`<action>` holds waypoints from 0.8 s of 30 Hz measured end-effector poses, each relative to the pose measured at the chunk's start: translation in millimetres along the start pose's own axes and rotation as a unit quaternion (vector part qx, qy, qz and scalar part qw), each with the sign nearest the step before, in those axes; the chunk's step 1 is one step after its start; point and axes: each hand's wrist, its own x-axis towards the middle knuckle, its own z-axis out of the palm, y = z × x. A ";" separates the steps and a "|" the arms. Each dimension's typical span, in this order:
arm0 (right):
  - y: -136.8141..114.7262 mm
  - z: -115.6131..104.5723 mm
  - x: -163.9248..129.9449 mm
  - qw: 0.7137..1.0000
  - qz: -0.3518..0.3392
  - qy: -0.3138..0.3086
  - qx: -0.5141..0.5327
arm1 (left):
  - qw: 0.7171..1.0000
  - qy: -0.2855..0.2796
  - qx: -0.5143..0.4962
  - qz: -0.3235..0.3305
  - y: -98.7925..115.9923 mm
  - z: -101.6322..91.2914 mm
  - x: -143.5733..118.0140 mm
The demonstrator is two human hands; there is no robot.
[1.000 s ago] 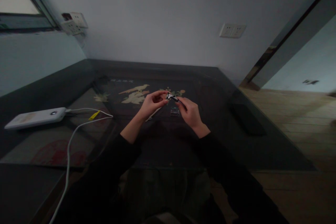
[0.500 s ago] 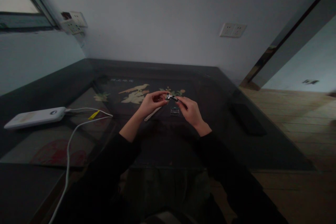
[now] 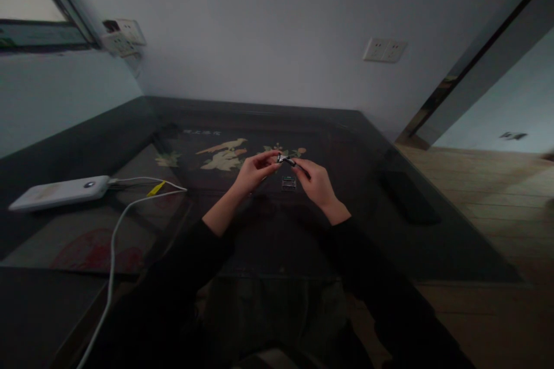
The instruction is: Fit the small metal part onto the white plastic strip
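A small black-and-silver piece [image 3: 286,159] is held in the air between both hands, above the middle of the dark table; its exact kind is too small to make out. My left hand [image 3: 255,171] pinches its left end between thumb and fingers. At its right end, the fingertips of my right hand [image 3: 315,180] are closed on the dark part. Just below the hands, a small clear rectangular case-like item [image 3: 288,183] lies on the table. A thin light stick near my left hand is almost wholly covered by that hand and wrist.
On the left of the dark glossy table [image 3: 277,236] lies a white power bank [image 3: 60,193], with a white cable [image 3: 113,248] and yellow tag [image 3: 156,188]. A flat black object [image 3: 409,197] lies at the right. Wall sockets [image 3: 385,50] are behind.
My left hand has shifted slightly right, and its forearm now covers most of the light stick. The held piece stays between both hands, with its angle slightly changed.
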 end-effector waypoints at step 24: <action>-15.9 16.1 -1.3 0.822 0.270 -0.165 0.474 | 0.951 0.097 0.222 0.193 6.2 2.4 -4.6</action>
